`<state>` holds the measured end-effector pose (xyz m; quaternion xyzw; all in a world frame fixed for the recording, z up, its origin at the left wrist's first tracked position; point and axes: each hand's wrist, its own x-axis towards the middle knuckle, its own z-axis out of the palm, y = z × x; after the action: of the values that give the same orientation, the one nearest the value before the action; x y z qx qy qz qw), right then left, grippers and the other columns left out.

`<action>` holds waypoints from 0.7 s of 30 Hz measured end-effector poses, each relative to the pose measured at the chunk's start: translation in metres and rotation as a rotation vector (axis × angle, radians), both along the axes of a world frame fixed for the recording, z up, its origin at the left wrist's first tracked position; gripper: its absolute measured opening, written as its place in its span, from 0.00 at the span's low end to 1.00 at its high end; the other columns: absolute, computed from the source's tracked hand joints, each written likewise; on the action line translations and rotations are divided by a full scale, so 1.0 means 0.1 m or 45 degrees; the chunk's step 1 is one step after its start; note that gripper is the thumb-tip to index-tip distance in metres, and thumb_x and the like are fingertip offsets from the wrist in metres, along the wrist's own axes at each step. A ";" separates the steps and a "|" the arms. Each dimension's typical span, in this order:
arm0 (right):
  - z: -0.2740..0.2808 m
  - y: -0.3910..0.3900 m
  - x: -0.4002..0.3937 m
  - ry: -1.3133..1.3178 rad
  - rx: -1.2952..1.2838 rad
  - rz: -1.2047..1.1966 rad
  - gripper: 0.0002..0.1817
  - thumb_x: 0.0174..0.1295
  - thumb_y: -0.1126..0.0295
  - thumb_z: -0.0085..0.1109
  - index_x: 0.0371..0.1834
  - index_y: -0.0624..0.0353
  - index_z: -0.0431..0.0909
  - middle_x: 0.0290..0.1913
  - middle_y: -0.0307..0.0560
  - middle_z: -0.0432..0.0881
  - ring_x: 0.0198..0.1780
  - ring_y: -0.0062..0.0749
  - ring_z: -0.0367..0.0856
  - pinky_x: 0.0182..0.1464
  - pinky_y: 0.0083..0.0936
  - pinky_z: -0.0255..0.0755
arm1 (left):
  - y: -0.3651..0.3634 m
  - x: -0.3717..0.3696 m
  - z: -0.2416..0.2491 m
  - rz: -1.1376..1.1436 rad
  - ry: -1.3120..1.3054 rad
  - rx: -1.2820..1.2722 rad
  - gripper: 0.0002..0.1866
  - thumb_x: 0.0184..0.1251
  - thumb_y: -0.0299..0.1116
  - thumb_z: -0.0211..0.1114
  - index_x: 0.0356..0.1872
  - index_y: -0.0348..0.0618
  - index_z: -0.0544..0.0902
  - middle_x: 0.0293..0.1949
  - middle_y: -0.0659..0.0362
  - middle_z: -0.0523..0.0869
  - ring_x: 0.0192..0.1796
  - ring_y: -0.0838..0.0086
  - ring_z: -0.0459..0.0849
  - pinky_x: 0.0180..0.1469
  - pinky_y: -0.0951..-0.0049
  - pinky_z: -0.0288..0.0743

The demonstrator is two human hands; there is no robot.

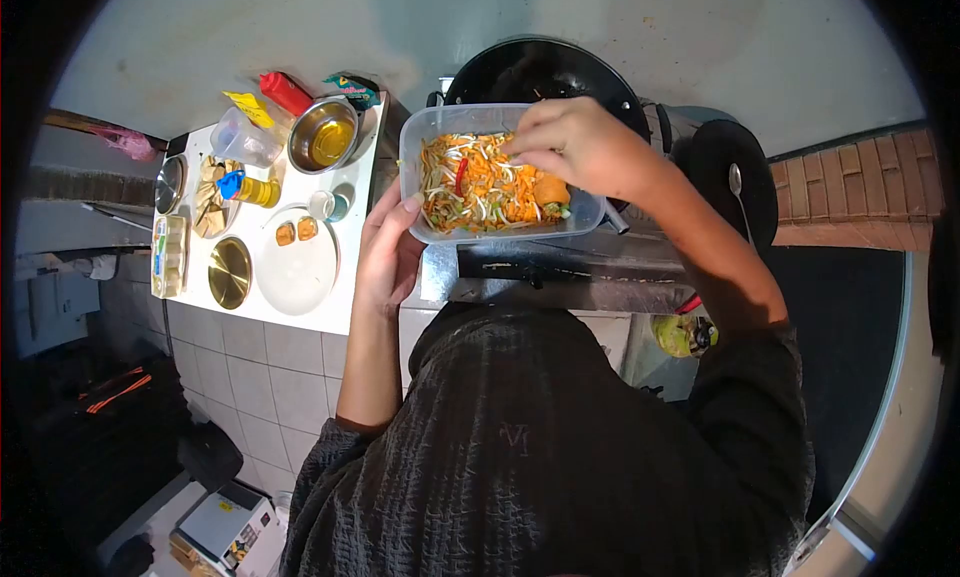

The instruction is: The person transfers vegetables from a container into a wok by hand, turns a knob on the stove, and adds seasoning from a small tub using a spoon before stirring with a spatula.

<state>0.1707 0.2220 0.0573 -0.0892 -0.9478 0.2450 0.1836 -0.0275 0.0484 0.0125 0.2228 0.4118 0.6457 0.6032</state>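
Observation:
My left hand (388, 242) grips the left end of a clear plastic container (590, 217), thumb on its rim. Inside lie shredded orange and green vegetables with white bean sprouts (485, 182), a red chili (461, 176) and an orange-brown piece (550, 189) at the right. My right hand (580, 145) reaches over the far rim, its fingers bent and drawn together at the vegetables. What its fingertips hold, if anything, is hidden. Just behind the container sits a black wok (545, 62) on the stove (560, 272), its lower part covered by the container.
On the white table (350, 267) at left stand a plate (295, 272) with two brown pieces, a steel bowl (325, 135), a yellow bottle (260, 191), a gold lid (230, 273) and an egg carton (170, 255). A spoon (737, 187) rests on a dark round surface at right.

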 end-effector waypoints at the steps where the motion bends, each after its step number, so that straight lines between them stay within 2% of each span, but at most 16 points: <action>1: 0.09 0.05 0.01 0.064 -0.017 -0.028 0.09 0.53 0.74 0.63 0.38 0.60 0.84 0.35 0.50 0.82 0.35 0.43 0.81 0.40 0.31 0.75 | 0.01 0.01 0.01 -0.025 0.086 -0.020 0.34 0.66 0.41 0.55 0.69 0.32 0.58 0.64 0.48 0.69 0.63 0.65 0.72 0.63 0.62 0.68; 2: 0.17 0.07 0.01 0.017 -0.051 -0.043 0.10 0.55 0.73 0.63 0.40 0.60 0.84 0.35 0.50 0.83 0.35 0.38 0.82 0.39 0.27 0.75 | 0.01 0.01 0.01 -0.025 0.083 -0.020 0.34 0.66 0.41 0.55 0.69 0.32 0.58 0.64 0.48 0.69 0.63 0.65 0.72 0.63 0.62 0.68; 3: 0.24 0.07 0.01 0.015 -0.050 -0.044 0.10 0.55 0.73 0.63 0.40 0.60 0.84 0.35 0.50 0.83 0.35 0.38 0.82 0.39 0.27 0.75 | 0.01 0.02 0.02 -0.027 0.075 -0.016 0.34 0.66 0.41 0.55 0.69 0.32 0.58 0.64 0.48 0.69 0.63 0.65 0.72 0.63 0.62 0.67; 5: 0.33 0.03 0.00 -0.120 -0.375 -0.244 0.09 0.56 0.72 0.62 0.39 0.61 0.84 0.36 0.50 0.85 0.37 0.33 0.85 0.44 0.24 0.77 | 0.02 0.01 0.03 -0.029 0.064 -0.011 0.34 0.66 0.41 0.54 0.69 0.32 0.58 0.63 0.48 0.69 0.63 0.65 0.72 0.63 0.62 0.67; 6: 0.31 0.03 -0.01 -0.125 -0.380 -0.246 0.09 0.56 0.72 0.62 0.39 0.61 0.84 0.36 0.50 0.85 0.37 0.33 0.85 0.44 0.24 0.77 | 0.02 0.01 0.03 -0.032 0.063 -0.017 0.34 0.66 0.40 0.54 0.69 0.32 0.58 0.63 0.48 0.69 0.63 0.65 0.72 0.63 0.62 0.67; 8: 0.28 0.05 -0.02 -0.037 -0.586 -0.321 0.10 0.58 0.71 0.61 0.41 0.62 0.84 0.36 0.48 0.86 0.37 0.24 0.83 0.45 0.20 0.76 | 0.02 0.01 0.01 -0.034 0.062 -0.017 0.34 0.66 0.40 0.54 0.69 0.31 0.57 0.63 0.48 0.69 0.62 0.65 0.72 0.63 0.62 0.67; 10: 0.29 0.10 0.00 -0.036 -0.599 -0.305 0.10 0.58 0.71 0.62 0.41 0.63 0.84 0.35 0.47 0.85 0.36 0.23 0.83 0.45 0.20 0.76 | 0.02 0.01 -0.01 0.046 -0.082 0.018 0.29 0.67 0.32 0.54 0.67 0.30 0.60 0.59 0.47 0.74 0.57 0.63 0.79 0.58 0.62 0.75; 11: 0.30 0.11 0.00 -0.033 -0.614 -0.288 0.11 0.58 0.70 0.62 0.41 0.63 0.83 0.34 0.46 0.85 0.36 0.22 0.82 0.44 0.19 0.76 | 0.01 0.01 0.00 0.050 -0.082 0.022 0.29 0.67 0.32 0.54 0.67 0.30 0.60 0.59 0.47 0.74 0.57 0.63 0.79 0.58 0.62 0.75; 12: 0.35 0.09 -0.01 -0.032 -0.608 -0.284 0.11 0.58 0.70 0.62 0.41 0.63 0.83 0.34 0.46 0.85 0.36 0.22 0.82 0.44 0.19 0.76 | 0.01 0.01 0.02 0.018 -0.018 0.014 0.32 0.67 0.35 0.54 0.68 0.30 0.58 0.62 0.47 0.71 0.60 0.63 0.74 0.61 0.62 0.70; 13: 0.45 0.05 -0.01 -0.070 -0.635 -0.303 0.11 0.60 0.70 0.61 0.42 0.65 0.82 0.35 0.44 0.85 0.35 0.20 0.82 0.40 0.17 0.75 | 0.01 0.00 0.03 -0.015 0.045 0.004 0.34 0.67 0.39 0.53 0.69 0.30 0.57 0.66 0.47 0.67 0.64 0.64 0.70 0.65 0.62 0.65; 14: 0.51 0.01 0.00 -0.110 -0.668 -0.326 0.11 0.62 0.71 0.60 0.44 0.66 0.81 0.36 0.43 0.85 0.34 0.18 0.81 0.36 0.16 0.75 | 0.00 0.01 0.04 -0.016 0.043 0.002 0.34 0.67 0.39 0.53 0.69 0.30 0.57 0.66 0.47 0.67 0.64 0.64 0.70 0.65 0.62 0.65; 19: 0.59 0.10 0.08 -0.004 -0.853 -0.346 0.12 0.62 0.69 0.60 0.46 0.64 0.80 0.36 0.43 0.84 0.33 0.19 0.80 0.36 0.15 0.74 | -0.02 -0.01 0.02 -0.035 0.013 0.037 0.34 0.67 0.38 0.53 0.69 0.30 0.56 0.67 0.46 0.64 0.66 0.63 0.68 0.65 0.61 0.65; 21: 0.66 0.18 0.17 0.172 -1.041 -0.432 0.12 0.63 0.70 0.60 0.47 0.64 0.80 0.37 0.43 0.84 0.35 0.20 0.81 0.37 0.16 0.75 | -0.05 -0.02 0.03 -0.041 0.013 0.023 0.34 0.67 0.39 0.53 0.69 0.30 0.56 0.67 0.47 0.64 0.67 0.62 0.67 0.66 0.61 0.64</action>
<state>0.1880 0.2399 0.1237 -0.2924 -0.7310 0.5711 0.2323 -0.0295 0.0433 0.0152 0.2384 0.4054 0.6384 0.6093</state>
